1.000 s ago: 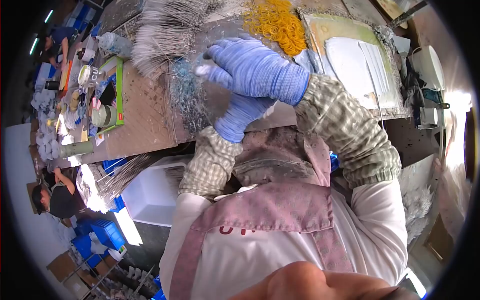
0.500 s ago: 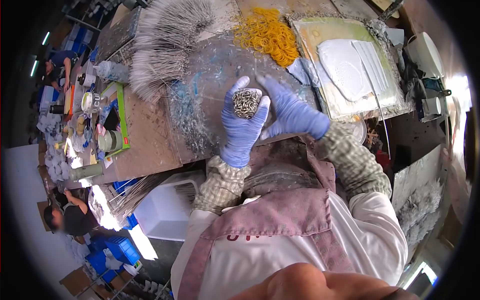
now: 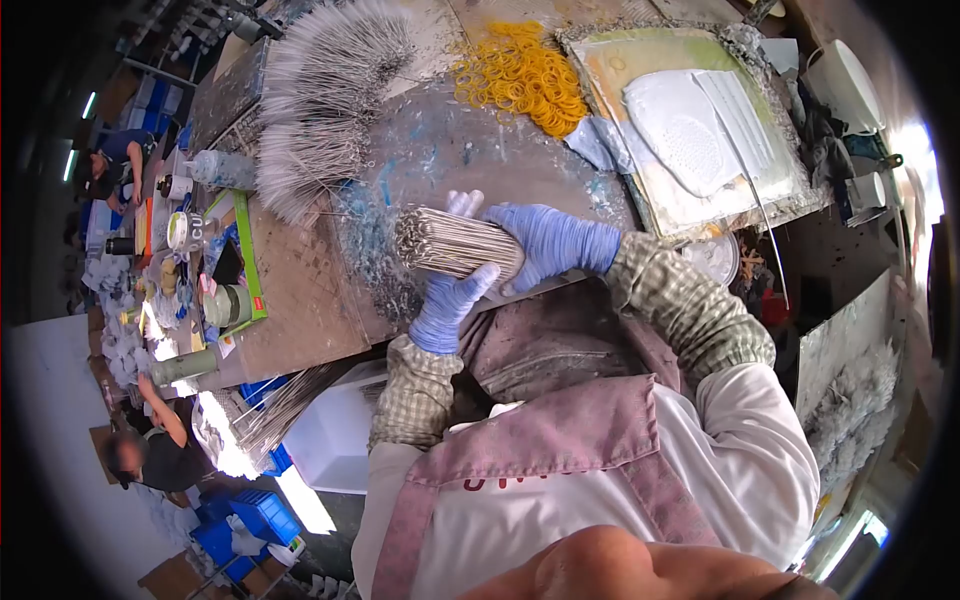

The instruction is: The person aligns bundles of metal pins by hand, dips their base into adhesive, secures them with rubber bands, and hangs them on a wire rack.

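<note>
A tight bundle of thin metal wires (image 3: 458, 243) lies almost level in front of me, its knobbly looped ends facing left. My left hand (image 3: 446, 306), in a blue glove with whitish fingertips, is wrapped around it from below, thumb on the near side and fingertips showing on the far side. At the bundle's right end, my right hand (image 3: 560, 242) is closed around it in a matching glove; some of its fingers are hidden. Beneath is the stained worktable (image 3: 430, 140).
White-tipped wires (image 3: 325, 100) are spread out at the back left. Yellow rubber bands (image 3: 525, 78) lie in a heap by a board (image 3: 655, 215) bearing a white slab (image 3: 680, 130). A white bin (image 3: 330, 440) stands below left. Two people are farther left.
The bundle has tipped from end-on towards me to lying sideways, and shifted slightly left. My right hand, previously apart with fingers spread, is now on its right end.
</note>
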`<state>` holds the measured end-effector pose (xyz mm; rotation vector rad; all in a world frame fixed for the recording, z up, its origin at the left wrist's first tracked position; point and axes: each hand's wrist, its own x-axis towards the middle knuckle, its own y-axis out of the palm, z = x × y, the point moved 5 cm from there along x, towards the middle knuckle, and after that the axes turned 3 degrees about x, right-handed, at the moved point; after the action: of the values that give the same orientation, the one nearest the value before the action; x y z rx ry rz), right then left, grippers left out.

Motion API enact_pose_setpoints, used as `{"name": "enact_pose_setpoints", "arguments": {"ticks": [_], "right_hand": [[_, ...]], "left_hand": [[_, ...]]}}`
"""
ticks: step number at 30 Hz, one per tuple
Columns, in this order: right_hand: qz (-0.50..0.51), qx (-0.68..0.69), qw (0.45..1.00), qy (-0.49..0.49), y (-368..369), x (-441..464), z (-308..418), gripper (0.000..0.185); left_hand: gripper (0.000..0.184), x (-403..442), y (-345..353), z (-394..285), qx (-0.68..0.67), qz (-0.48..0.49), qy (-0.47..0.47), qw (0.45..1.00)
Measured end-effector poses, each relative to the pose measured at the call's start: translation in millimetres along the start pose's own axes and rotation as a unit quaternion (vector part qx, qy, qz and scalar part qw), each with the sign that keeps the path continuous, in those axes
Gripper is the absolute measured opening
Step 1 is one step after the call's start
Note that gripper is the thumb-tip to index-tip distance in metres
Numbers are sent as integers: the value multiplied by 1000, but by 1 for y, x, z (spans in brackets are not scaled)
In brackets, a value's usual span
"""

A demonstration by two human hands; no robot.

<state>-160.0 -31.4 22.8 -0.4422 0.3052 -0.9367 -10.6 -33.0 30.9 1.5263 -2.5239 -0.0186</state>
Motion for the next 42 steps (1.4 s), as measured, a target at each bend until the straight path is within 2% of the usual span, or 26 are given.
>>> {"name": "enact_pose_setpoints", "arguments": {"ticks": [1,3,4,6,7,9,11,13,14,15,16,17,21,23,25,27,29,30,31,33,35,36,37,39,41,42], "right_hand": [[0,2,1000,0,-6,0,4,91],[-40,3,997,-59,-24,-2,23,99],[-161,-135,973,-100,-30,-10,21,115],[-174,-119,976,-62,-20,-16,9,121],[-187,-98,977,-25,-15,-18,-4,128],[-180,-150,972,-23,5,-15,-42,129],[-138,-307,942,-12,10,-10,-50,128],[-138,-234,962,11,9,-13,-30,125],[-136,-221,966,-17,16,-4,-24,121],[-135,-207,968,-46,19,2,-16,117],[-168,-42,985,-8,11,-2,-15,107],[-169,-43,985,-13,6,-3,-11,107],[-74,-51,995,-31,-4,2,-11,103],[52,-13,998,34,-9,0,-1,104],[10,-25,1000,1,-13,-4,6,110],[-226,-22,973,-39,-28,-21,10,119],[-218,-76,972,-34,-6,-17,-20,124],[-180,-164,969,-26,11,-11,-40,124],[-141,-253,957,-18,15,-6,-44,124],[-116,-288,951,-13,17,-4,-40,122],[-182,-216,959,-30,13,-6,-24,118],[-197,-76,976,-43,14,2,-21,109],[-198,-74,976,-45,17,1,-19,109],[-164,-4,986,-18,19,2,-20,99],[-142,-18,989,-37,12,2,-15,94],[-91,-11,996,-19,9,3,-14,94]], "left_hand": [[100,3,1,-14,-24,22,-28,999],[95,7,-8,-16,36,15,27,999],[92,8,-4,-25,131,-14,90,987],[93,9,10,-29,318,-73,195,925],[93,9,19,-15,316,-77,198,925],[97,9,24,29,138,-86,72,984],[101,13,8,43,181,-71,77,978],[103,8,2,48,300,40,70,950],[104,2,5,55,153,3,-13,988],[104,0,12,55,157,3,-10,988],[104,-2,13,54,43,-44,4,998],[104,-4,9,53,-73,-92,19,993],[104,0,-6,22,53,-20,37,998],[97,6,-3,-17,-32,-45,1,998],[90,14,-8,-38,21,-93,67,993],[84,17,3,-44,118,-117,120,979],[85,15,18,-30,207,-146,170,952],[89,13,25,-7,51,-127,60,989],[89,12,15,6,51,-128,62,989],[96,11,0,44,294,24,76,952],[100,9,-2,65,339,66,41,938],[102,7,1,58,203,12,31,979],[104,2,1,55,63,-44,21,997],[106,-1,-8,53,59,-51,43,996],[108,-5,-14,48,333,29,100,937],[100,1,-13,40,222,32,102,969]]}}
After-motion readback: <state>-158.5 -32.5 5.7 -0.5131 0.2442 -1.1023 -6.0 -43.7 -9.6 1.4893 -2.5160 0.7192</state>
